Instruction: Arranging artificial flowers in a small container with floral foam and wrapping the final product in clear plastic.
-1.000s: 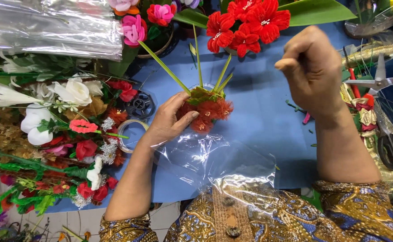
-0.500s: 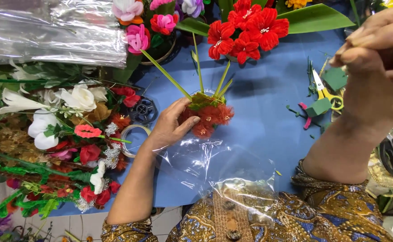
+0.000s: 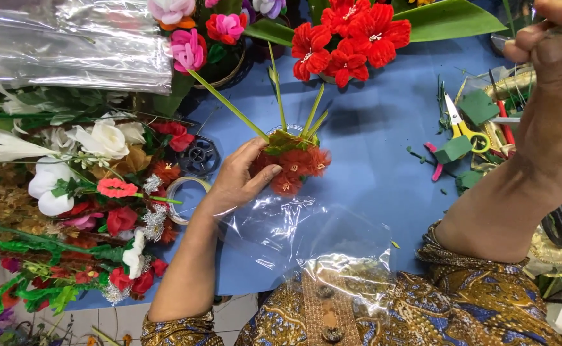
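Centrally, the left hand (image 3: 245, 179) grips a small posy of orange-red flowers (image 3: 292, 165), with the thumb lying across its near side and the fingers (image 3: 242, 152) curled round its far side, so the fingers are clamped on the bunch. The left forearm runs from the lower left of the frame up towards the middle, wrist slightly bent. Four long green stems (image 3: 229, 106) fan upward from the posy towards the top of the frame. The posy sits over a sheet of clear cellophane (image 3: 293, 234) spread on the blue worktop (image 3: 377, 147), in the centre of the frame.

At the upper right edge, the right hand (image 3: 550, 83) is raised close to the camera, its fingers (image 3: 528, 38) drawn together in a pinch; what they pinch cannot be told, as the tips are cut by the frame. The right forearm slopes down to a patterned sleeve (image 3: 486, 301) at the lower right.

Surroundings: a cluster of large red flowers (image 3: 351, 38) with a broad green leaf (image 3: 454, 18) at the top centre; yellow-handled scissors (image 3: 461, 125) and green foam blocks (image 3: 454, 148) at the right; white, red and pink artificial flowers (image 3: 101, 173) heaped at the left; folded clear wrap (image 3: 69, 41) at the upper left.
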